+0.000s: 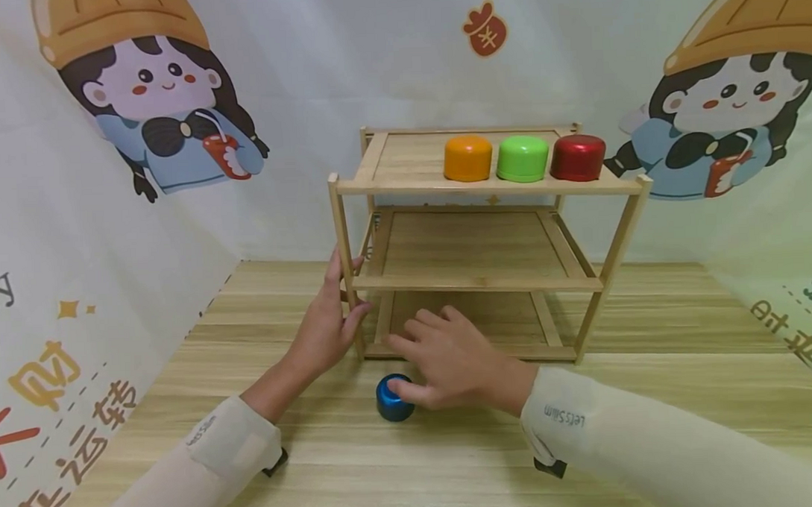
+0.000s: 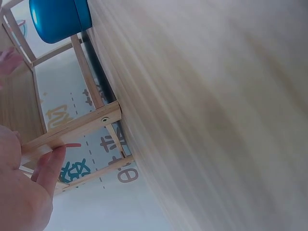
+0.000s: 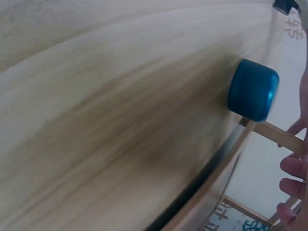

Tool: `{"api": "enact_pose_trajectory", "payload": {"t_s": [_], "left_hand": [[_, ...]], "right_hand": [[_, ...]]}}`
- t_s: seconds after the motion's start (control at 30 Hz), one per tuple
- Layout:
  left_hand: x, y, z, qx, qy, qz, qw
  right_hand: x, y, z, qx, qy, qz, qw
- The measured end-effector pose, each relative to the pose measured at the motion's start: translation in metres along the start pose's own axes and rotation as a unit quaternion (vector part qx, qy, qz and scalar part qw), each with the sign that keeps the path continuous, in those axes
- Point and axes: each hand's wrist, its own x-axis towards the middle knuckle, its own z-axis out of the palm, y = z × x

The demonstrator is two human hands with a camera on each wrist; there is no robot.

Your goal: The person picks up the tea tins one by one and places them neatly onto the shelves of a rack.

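A three-tier wooden shelf rack (image 1: pixel 488 283) stands on the wood-grain table. My left hand (image 1: pixel 324 323) grips its front left post, thumb on the near side; the left wrist view shows the fingers (image 2: pixel 54 168) around the wood. A shiny blue round canister (image 1: pixel 392 400) sits on the table in front of the rack's lower left corner. Over it hovers my right hand (image 1: pixel 450 360), fingers spread and loosely bent, with nothing held. In the head view the thumb overlaps the canister's top; the right wrist view shows the blue canister (image 3: pixel 253 90) apart from the fingertips (image 3: pixel 292 166).
Along the top tier's front edge stand an orange canister (image 1: pixel 468 159), a green canister (image 1: pixel 522 159) and a red canister (image 1: pixel 578 158) in a row. A printed cloth (image 1: pixel 345 54) with cartoon figures hangs behind and at both sides of the table (image 1: pixel 686 393).
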Motion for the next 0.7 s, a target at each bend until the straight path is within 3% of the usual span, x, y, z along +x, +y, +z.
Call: {"api": "enact_pose_trajectory", "payload": {"t_s": [0.43,0.7], "left_hand": [[0.001,0.001,-0.001,-0.003,-0.003,-0.001,1.0000],[0.000,0.001,-0.001,-0.001,-0.002,0.004,1.0000]], "right_hand": [[-0.005,-0.010,0.016,-0.004,-0.043,-0.019,0.999],[-0.006,-0.015,0.025,0.016,-0.098,-0.026,0.995]]}}
